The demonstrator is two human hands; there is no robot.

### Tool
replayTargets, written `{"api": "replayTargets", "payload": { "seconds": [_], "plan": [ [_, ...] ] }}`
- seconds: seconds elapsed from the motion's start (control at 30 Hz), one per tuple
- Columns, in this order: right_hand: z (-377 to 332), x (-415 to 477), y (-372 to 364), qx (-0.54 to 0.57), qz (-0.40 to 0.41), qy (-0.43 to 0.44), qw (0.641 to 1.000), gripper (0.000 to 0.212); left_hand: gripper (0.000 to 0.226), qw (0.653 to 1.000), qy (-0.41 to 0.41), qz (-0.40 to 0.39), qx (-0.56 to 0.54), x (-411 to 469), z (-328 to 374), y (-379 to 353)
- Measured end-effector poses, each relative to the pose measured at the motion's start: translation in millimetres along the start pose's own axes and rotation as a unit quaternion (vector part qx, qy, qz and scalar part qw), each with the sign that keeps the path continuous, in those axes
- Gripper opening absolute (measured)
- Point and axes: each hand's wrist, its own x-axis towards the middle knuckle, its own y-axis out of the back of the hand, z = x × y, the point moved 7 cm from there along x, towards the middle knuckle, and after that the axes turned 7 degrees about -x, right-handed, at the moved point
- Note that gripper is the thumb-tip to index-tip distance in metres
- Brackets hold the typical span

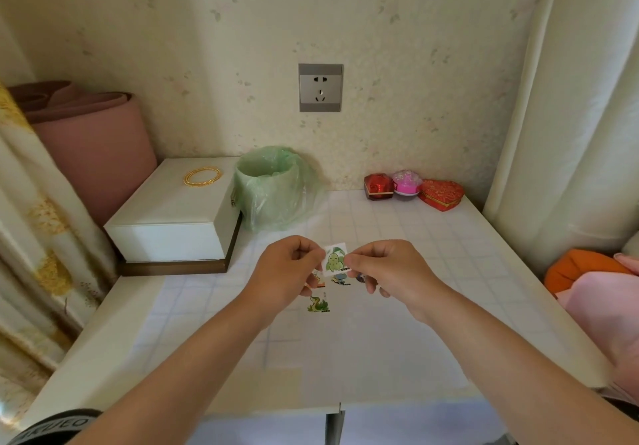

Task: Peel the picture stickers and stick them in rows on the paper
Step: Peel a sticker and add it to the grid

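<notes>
Head camera looks down, close over table (484, 237)

The sticker (334, 258) is green-on-white, the tabletop (415, 237) white with a pale grid.

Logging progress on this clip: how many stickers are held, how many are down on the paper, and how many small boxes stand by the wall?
Held sticker, pinched by left hand and right hand: 1
Stickers on the paper: 4, three partly hidden by the hands
Small boxes by the wall: 3
Total: 8
</notes>
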Motion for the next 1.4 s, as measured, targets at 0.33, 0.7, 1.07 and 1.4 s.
{"api": "replayTargets", "payload": {
  "seconds": [0.33,0.7,1.07,1.4],
  "plan": [
    [9,22,7,-0.065,0.065,0.028,0.995,0.01,0.01,0.996,-0.026,-0.022,0.087,13,-5,-8],
    [16,23,0,0.007,0.002,-0.006,1.0,0.012,0.012,0.995,-0.009,-0.055,0.085,18,-9,-10],
    [46,19,0,-0.058,-0.007,-0.093,0.994,0.005,0.062,0.87,-0.108,-0.151,0.456,17,-33,-15],
    [53,30,-12,-0.143,0.003,-0.06,0.988,0.009,0.076,0.844,-0.164,-0.176,0.479,10,-41,-19]
  ]
}}
